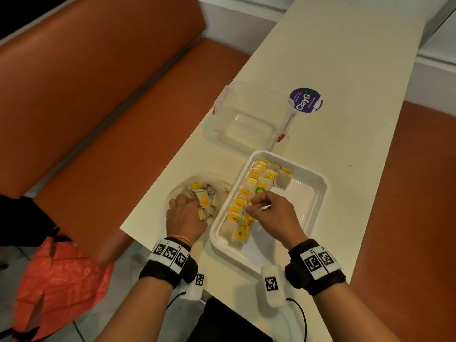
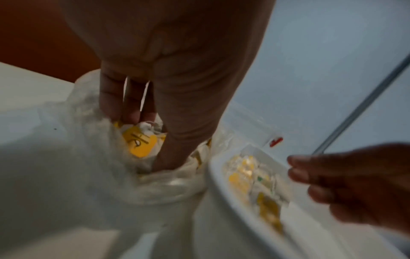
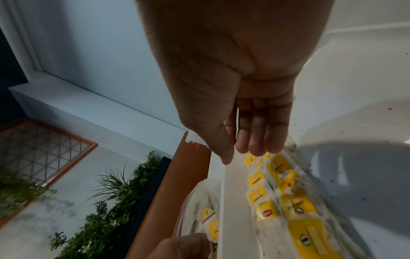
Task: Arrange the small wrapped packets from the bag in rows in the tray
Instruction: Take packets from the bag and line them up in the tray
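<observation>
The left hand (image 1: pixel 183 218) reaches into the bag (image 1: pixel 217 191) beside the tray (image 1: pixel 318 193), fingers curled among loose packets (image 1: pixel 203 199); whether it grips one cannot be determined. The right hand (image 1: pixel 270 213) hovers over the tray's packet rows (image 1: pixel 243 208), fingers loosely curled, empty.

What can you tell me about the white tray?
The white tray is a shallow plastic rectangle with rounded corners and a raised rim. It sits flat on the cream table, beside the bag. Yellow-labelled packets fill rows along its left side; the rest is bare. The right hand hovers over it.
</observation>
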The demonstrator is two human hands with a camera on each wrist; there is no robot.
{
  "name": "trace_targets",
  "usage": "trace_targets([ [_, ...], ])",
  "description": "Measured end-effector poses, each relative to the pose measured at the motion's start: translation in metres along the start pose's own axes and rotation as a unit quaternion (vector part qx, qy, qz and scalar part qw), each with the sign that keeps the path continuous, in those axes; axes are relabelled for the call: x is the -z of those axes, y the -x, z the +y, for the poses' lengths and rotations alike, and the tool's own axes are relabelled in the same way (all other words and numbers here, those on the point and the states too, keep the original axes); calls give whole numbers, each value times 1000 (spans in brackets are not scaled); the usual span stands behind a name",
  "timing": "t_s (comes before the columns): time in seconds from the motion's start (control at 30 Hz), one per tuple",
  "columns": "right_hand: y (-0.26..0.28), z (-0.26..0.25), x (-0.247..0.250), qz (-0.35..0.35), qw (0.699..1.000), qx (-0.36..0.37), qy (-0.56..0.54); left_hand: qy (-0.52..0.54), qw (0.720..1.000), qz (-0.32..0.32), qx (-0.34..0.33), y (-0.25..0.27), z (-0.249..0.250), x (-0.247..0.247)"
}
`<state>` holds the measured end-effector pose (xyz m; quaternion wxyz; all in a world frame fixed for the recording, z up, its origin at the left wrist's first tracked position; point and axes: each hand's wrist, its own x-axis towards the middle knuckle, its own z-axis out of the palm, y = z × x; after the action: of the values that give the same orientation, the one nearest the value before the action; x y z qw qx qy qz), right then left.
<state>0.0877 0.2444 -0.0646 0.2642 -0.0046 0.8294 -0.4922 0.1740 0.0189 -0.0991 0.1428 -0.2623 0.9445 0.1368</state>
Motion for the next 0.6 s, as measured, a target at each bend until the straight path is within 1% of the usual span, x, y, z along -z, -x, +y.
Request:
trace_targets([
  [0.17, 5, 4, 0, -5, 1000, 0, 8, 49, 999, -17, -14, 2, -1, 1],
  [0.23, 7, 5, 1, -8, 1000, -1, 10, 86, 996, -21, -14, 2, -1, 6],
  [0.33, 10, 5, 2, -13, 1000, 2, 17, 166, 986, -10, 15, 3, -4, 18],
  [0.4, 12, 4, 2, -17, 1000, 2, 18, 243, 968, 22, 52, 7, -6, 26],
  [0.43, 13, 2, 1, -20, 1000, 4, 18, 294, 952, 34, 77, 10, -6, 30],
  [0.47, 14, 0, 1, -23, 1000, 6, 20, 361, 926, 36, 101, 13, -7, 33],
  [0.5, 15, -2, 0, -26, 999, 9, 22, 439, 890, 23, 122, 17, -7, 37],
  [0.53, 17, -4, -1, -30, 999, 12, 21, 520, 843, -1, 137, 22, -7, 40],
  [0.6, 19, -9, -4, -43, 999, 17, 19, 653, 738, -52, 164, 29, -7, 44],
])
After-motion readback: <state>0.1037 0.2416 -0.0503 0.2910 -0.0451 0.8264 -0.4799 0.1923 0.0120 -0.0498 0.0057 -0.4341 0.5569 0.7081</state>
